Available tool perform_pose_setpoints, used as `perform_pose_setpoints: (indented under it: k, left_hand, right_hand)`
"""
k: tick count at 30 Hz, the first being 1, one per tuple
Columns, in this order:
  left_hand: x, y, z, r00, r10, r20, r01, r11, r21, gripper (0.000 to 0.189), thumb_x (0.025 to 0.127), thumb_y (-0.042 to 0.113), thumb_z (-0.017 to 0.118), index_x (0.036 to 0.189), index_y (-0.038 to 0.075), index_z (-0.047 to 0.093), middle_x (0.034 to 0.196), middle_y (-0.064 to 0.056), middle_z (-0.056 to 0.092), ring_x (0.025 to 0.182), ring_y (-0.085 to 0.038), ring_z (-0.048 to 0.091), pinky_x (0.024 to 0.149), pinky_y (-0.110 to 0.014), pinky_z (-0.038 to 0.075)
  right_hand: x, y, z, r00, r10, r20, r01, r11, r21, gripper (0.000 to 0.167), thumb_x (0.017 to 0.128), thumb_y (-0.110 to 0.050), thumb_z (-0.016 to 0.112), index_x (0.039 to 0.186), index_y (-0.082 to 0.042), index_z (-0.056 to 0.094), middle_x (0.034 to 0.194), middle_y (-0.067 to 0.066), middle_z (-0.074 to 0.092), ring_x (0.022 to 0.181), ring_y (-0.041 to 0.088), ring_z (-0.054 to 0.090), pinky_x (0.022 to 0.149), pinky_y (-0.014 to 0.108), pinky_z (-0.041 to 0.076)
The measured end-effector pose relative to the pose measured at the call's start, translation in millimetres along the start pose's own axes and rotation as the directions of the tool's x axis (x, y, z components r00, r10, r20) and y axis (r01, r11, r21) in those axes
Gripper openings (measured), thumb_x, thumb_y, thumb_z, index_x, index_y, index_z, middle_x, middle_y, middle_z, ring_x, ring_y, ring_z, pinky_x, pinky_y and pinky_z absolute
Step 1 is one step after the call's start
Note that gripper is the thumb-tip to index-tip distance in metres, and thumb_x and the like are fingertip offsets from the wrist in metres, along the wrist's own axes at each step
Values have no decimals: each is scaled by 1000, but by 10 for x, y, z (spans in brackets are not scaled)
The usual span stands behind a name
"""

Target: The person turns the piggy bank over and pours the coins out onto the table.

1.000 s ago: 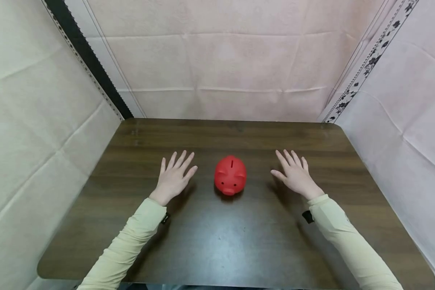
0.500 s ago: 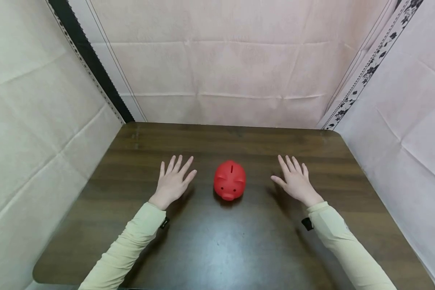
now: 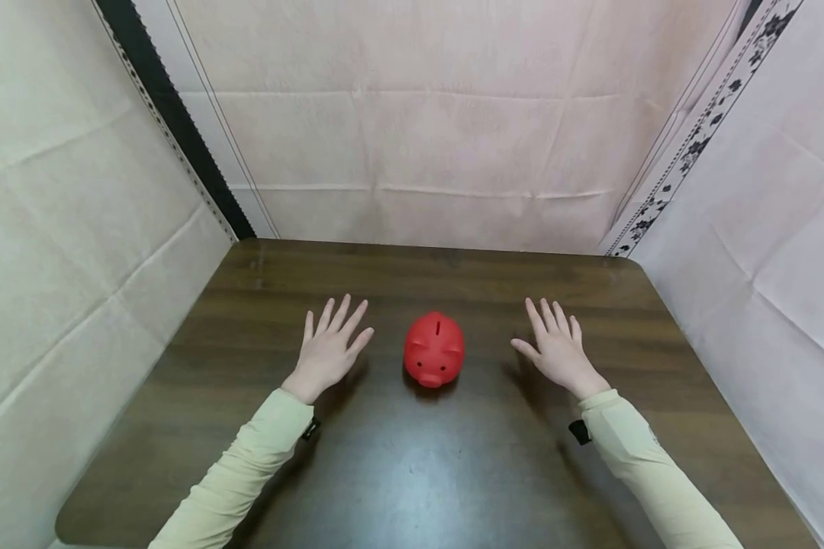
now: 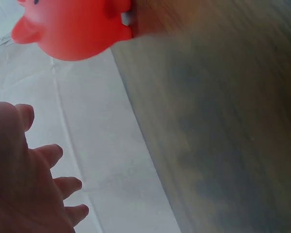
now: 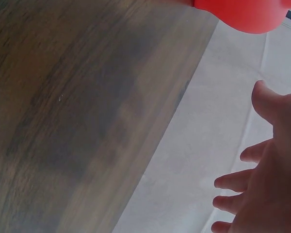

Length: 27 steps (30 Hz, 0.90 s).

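Observation:
A red piggy bank (image 3: pixel 434 351) stands upright in the middle of the table, coin slot on top and snout toward the person. To its left is the left hand (image 3: pixel 324 357), fingers spread and straight, apart from the bank. On the other side the right hand (image 3: pixel 561 352) is held much the same way, also touching no part of it. The left wrist view shows part of the piggy bank (image 4: pixel 77 26) above the spread left hand (image 4: pixel 24 174). In the right wrist view only a red edge of the bank (image 5: pixel 250 14) shows, above the right hand (image 5: pixel 269 170).
The dark brown wooden table (image 3: pixel 412 473) has rounded corners. White cloth walls (image 3: pixel 412 152) enclose it at the back, left and right. A black strip (image 3: pixel 178 122) runs down the left rear corner, and a floral border (image 3: pixel 700 137) down the right one.
The head view has tilted slightly upward, so table, piggy bank and hands sit lower in it. Both hands keep nearly the same spread pose beside the bank.

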<state>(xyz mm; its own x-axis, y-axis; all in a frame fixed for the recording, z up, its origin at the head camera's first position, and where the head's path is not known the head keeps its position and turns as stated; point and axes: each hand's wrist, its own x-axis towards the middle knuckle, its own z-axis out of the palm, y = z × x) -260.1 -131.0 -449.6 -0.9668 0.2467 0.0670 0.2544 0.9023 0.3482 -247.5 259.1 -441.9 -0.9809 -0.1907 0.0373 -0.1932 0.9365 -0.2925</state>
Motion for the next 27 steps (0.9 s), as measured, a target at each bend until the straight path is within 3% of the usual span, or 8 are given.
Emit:
perform_pose_setpoints:
  k: [11,17,19,22,24,27]
  left_hand:
    - [51,157,-34,999,24,-34,-25,1000,-14,64,99,59,32,155,34,15,165,-4,11,152,-36,2,117,-65,-2]
    - [104,397,-98,998,42,-40,-45,996,-77,65,98,57,38,155,35,15,164,-3,13,152,-35,3,117,-65,-1]
    - [132,490,-126,998,60,-30,-62,993,-101,66,97,57,40,155,36,16,163,-5,19,151,-35,11,118,-64,5]
    - [167,641,-150,996,82,22,-77,981,-176,66,97,57,42,155,34,19,158,-5,32,146,-33,29,118,-58,22]
    - [192,754,-147,994,87,66,-70,972,-224,68,95,57,45,154,32,22,155,-5,38,142,-32,39,113,-55,33]
    - [234,927,-139,988,81,133,-44,964,-263,71,92,58,50,154,31,26,153,-4,43,137,-30,45,107,-55,42]
  right_hand:
    - [-23,-20,22,1000,-6,3,6,999,45,80,99,-44,50,156,-8,8,159,31,5,146,51,2,113,69,0]
    - [2,-79,54,1000,-10,-5,11,996,89,79,99,-43,51,157,-12,6,160,27,6,148,48,0,114,67,-1]
    - [19,-133,55,1000,-22,-6,22,993,114,79,99,-42,51,157,-11,7,160,26,10,148,47,3,115,67,1]
    - [38,-234,56,998,-60,21,54,978,202,78,99,-41,51,156,-9,8,160,24,16,148,44,13,115,67,3]
    - [51,-299,64,993,-99,60,79,959,273,77,99,-36,53,156,-6,11,158,24,23,146,42,24,115,66,6]
    - [70,-397,93,976,-166,138,107,927,360,74,97,-27,56,154,-1,15,153,27,32,141,42,35,116,64,16]
